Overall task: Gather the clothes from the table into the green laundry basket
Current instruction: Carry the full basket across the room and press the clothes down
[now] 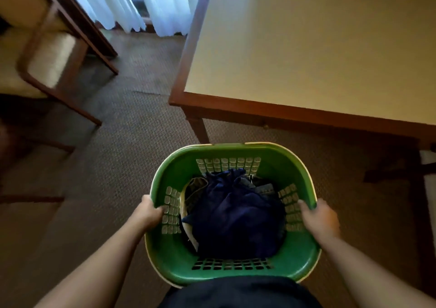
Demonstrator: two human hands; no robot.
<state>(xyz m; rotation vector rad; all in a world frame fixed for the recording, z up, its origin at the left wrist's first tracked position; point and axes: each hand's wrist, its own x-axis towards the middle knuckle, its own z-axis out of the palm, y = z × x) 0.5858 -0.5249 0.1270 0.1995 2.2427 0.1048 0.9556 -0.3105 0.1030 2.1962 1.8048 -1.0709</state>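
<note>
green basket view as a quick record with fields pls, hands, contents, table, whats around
basket: green laundry basket, held at both sides in front of the person
hands: left hand grips the left rim; right hand grips the right rim
contents: clothes heaped inside, a dark blue piece on top
table: table just beyond the basket, cream top, wooden edge
surroundings: patterned carpet; chair at far left; white curtains at the back

I can't make out the clothes (265, 187) buried under the blue garment (236, 215) in the basket (236, 152); beyond it, the table (306, 48) runs off-frame.
</note>
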